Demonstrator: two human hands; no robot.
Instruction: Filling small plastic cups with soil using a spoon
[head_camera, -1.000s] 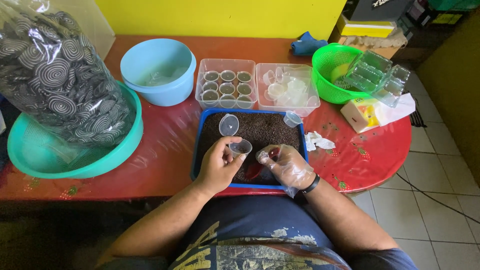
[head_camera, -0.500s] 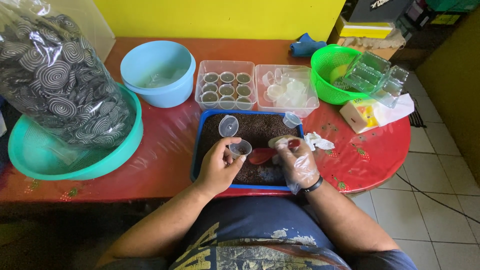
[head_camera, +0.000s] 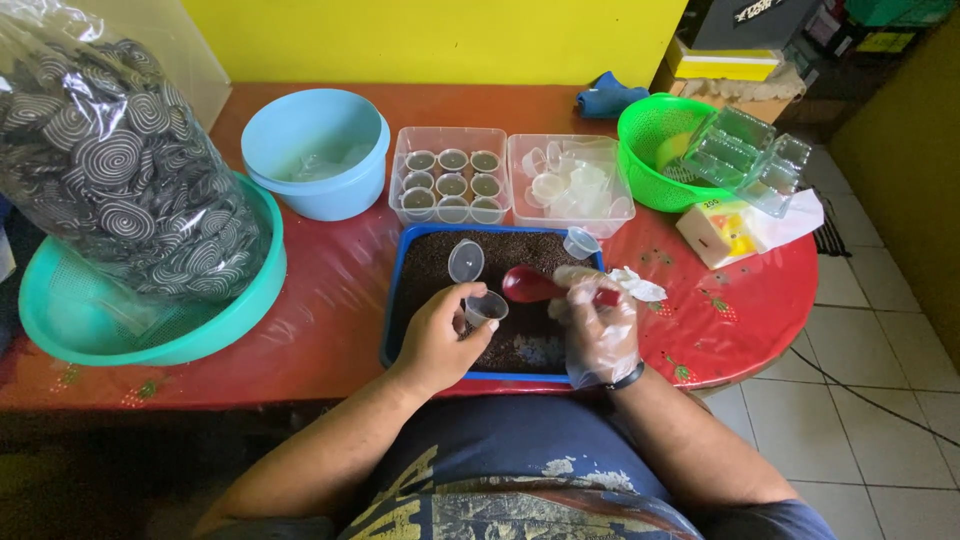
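The tray (head_camera: 400, 300) lies on the table (head_camera: 330, 330); behind it two boxes (head_camera: 450, 175) sit side by side, a bowl (head_camera: 315, 150) to their left.

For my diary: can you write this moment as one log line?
left hand: holds small clear cup | right hand: gloved, holds red spoon | both over blue tray

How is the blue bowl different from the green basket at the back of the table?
The blue bowl has smooth, solid walls; the green basket has walls full of small holes. The blue bowl stands on the left beside the clear tray of filled cups; the green basket stands on the right with clear plastic packs leaning over its rim. Both are round, plastic and open on top, on the red table.
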